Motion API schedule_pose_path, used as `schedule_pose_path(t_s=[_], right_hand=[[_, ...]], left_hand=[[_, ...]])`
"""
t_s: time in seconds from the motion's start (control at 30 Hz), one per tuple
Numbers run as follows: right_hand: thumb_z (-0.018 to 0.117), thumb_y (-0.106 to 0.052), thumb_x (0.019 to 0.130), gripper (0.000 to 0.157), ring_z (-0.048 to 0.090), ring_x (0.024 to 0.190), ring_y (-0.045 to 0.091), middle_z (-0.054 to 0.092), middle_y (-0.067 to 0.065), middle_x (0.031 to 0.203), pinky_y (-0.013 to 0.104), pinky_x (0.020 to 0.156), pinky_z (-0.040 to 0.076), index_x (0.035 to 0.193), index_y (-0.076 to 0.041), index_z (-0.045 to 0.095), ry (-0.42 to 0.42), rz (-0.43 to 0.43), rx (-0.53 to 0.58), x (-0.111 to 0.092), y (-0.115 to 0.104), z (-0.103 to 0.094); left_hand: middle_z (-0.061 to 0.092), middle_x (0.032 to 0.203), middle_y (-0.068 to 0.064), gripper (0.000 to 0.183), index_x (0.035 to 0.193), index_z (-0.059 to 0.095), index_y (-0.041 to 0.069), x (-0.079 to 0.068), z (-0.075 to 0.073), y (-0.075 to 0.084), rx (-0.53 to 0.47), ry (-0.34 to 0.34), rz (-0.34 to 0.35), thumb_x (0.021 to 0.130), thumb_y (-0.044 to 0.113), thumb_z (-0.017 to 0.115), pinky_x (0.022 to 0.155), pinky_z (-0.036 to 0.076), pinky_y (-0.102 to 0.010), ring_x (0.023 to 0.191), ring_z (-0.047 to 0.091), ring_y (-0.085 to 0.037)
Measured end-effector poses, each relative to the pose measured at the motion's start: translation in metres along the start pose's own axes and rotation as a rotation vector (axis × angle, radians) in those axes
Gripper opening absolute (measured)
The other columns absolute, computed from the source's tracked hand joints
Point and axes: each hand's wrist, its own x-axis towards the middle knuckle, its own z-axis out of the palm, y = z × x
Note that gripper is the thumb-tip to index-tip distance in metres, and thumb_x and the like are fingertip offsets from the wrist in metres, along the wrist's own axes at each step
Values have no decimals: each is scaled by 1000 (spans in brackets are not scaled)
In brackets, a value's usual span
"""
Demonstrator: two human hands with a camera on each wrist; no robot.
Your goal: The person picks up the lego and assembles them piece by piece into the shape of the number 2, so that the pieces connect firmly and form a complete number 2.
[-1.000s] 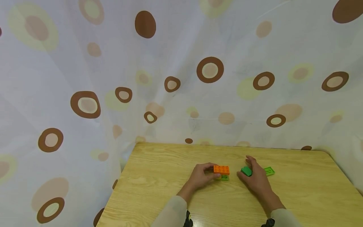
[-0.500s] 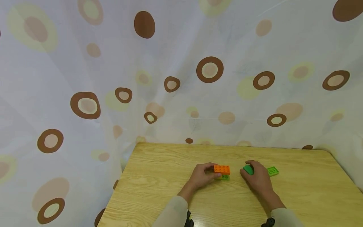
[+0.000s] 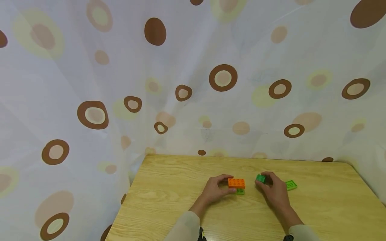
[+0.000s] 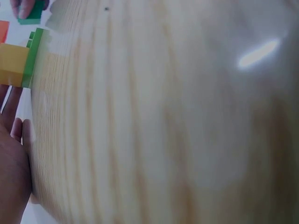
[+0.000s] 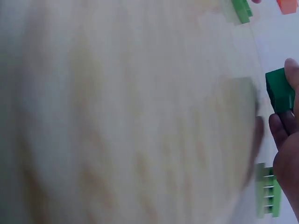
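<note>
Fingers of the left hand [image 3: 214,191] clamp a stack [image 3: 236,185]: orange brick [image 3: 236,181], yellow brick [image 4: 13,58] beneath, light-green plate [image 3: 240,191] lowest. We see it cut off in the left wrist view. The right hand [image 3: 275,193] pinches a green brick [image 3: 260,178], partly hidden by its fingers, near the stack. Beside that hand, we make out a partly covered light-green piece [image 3: 291,185] on the table [image 3: 169,197].

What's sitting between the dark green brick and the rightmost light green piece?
The right hand, pinching the dark green brick; the head view shows it.
</note>
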Motion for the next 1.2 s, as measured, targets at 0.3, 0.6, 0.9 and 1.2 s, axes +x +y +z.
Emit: schedule_pose_path(t_s=[0.3,0.6,0.9,1.2], right_hand=[[81,-31,96,68,58,133,43,62,19,145,-2,94,34,152,-4,52,-52,-32,110,-4,13,8],[80,-24,97,47,68,117,11,72,13,131,1,87,43,139,-8,64,-23,-70,73,0,2,5],[81,-2,92,51,68,111,-3,72,21,126,12,92,53,139,-7,62,-106,-299,336,14,-47,-2],[82,0,90,58,71,110,7,74,16,124,14,93,54,142,-12,59,-238,-369,312,16,-60,-1]], left_hand=[[73,130,10,45,139,70,20,0,1,-9,-80,23,35,97,32,80,106,52,-29,120,67,-6],[64,147,-11,44,147,63,11,2,-4,4,-194,15,75,105,25,69,116,45,-38,136,58,-14],[76,124,3,30,126,78,13,6,1,23,-126,26,52,98,21,79,93,58,-24,109,71,-4],[77,115,9,27,121,80,17,6,6,16,-170,74,26,94,20,83,84,60,-23,99,74,-4]])
